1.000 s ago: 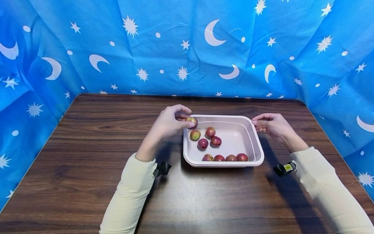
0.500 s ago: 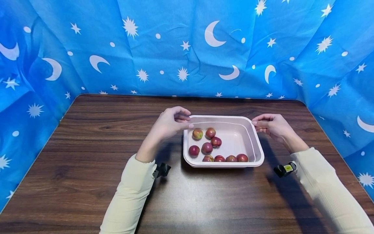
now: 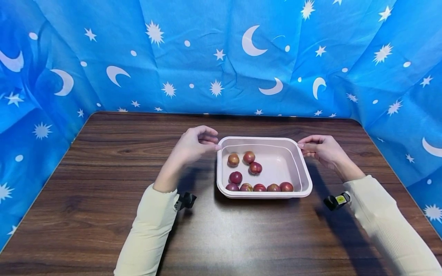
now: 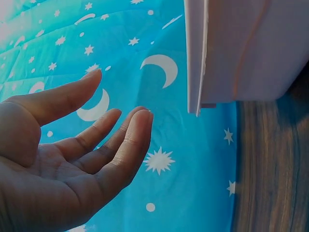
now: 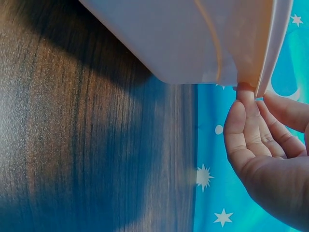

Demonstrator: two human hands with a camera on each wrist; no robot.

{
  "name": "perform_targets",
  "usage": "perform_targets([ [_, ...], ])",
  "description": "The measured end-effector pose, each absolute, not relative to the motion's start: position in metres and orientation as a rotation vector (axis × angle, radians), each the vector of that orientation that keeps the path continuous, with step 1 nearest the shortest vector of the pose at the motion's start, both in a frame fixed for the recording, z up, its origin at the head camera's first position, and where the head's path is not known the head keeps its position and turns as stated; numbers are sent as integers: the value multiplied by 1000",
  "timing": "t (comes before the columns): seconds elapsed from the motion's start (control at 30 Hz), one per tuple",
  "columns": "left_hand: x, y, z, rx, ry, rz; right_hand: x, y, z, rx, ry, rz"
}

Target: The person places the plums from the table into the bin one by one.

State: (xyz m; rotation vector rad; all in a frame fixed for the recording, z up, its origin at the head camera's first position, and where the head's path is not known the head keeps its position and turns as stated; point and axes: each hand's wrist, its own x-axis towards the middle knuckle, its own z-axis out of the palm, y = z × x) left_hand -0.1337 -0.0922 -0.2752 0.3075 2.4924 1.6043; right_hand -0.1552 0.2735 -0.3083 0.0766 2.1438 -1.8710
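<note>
A pale pink rectangular tray (image 3: 304, 180) sits on the dark wooden table (image 3: 103, 172), a little toward 3 o'clock from the table's middle, holding eight small reddish plums: five along the tray's 6 o'clock wall (image 3: 259, 187) and three nearer its 11 o'clock corner (image 3: 249, 156). The right hand (image 3: 322, 148) pinches the rim at the tray's 1 o'clock corner, fingers pressed together with the thumb under the lip (the right wrist view shows this plainly (image 5: 246, 94)). The left hand (image 3: 193, 145) is just off the 11 o'clock corner, holding nothing; its fingers are loosely spread and slightly bent (image 4: 87, 140), and the wrist view shows a gap between them and the tray's edge (image 4: 195, 63). Steadying the tray well probably calls for a light, level hold, since the round fruit would roll at any tilt. Whether the left fingertips brush the rim cannot be told from the head view. The tray's far outer wall is hidden, and both sleeves are cut off at the frame's bottom edge.
</note>
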Motion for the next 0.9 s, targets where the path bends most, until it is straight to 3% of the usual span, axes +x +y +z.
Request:
perform_targets([
  [0.9, -142, -136, -291, 157, 2484, 1613, -152, 276, -312, 2, 2042, -2059],
])
